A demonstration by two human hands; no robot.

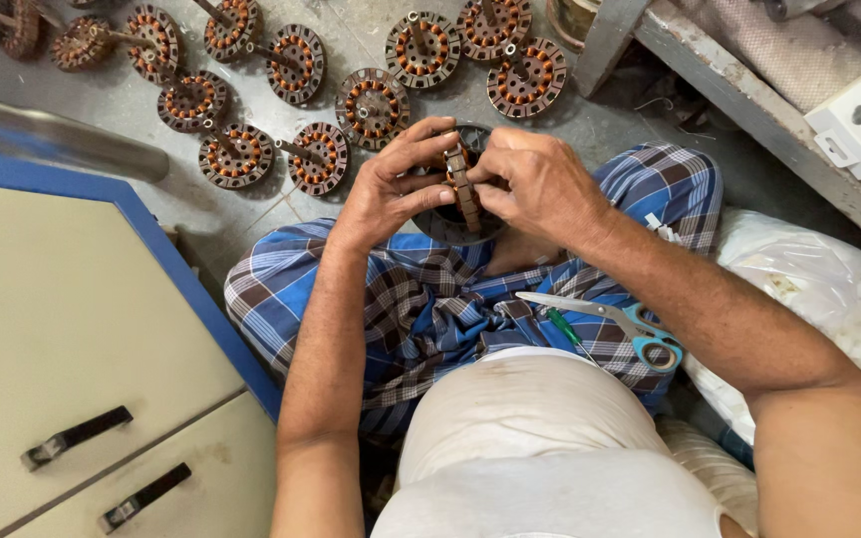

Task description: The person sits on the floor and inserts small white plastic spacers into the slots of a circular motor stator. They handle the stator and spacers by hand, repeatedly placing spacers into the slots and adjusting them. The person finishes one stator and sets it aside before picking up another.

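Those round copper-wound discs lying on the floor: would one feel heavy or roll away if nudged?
A wound disc looks like stacked metal with copper coils, so probably heavy for its size. Lying flat, it should slide, not roll. The thin windings may snag or scratch easily.

Both hands, left hand [391, 184] and right hand [540, 179], close their grip on a round stator [460, 194] above the lap. Scissors [615, 319] lie on the checked cloth [421, 299] near the right forearm. More wound stators [371, 105] lie on the far floor [590, 134].

A single head-worn camera looks steeply down, close over the person's lap [430, 309] and onto the floor [371, 40] just ahead.
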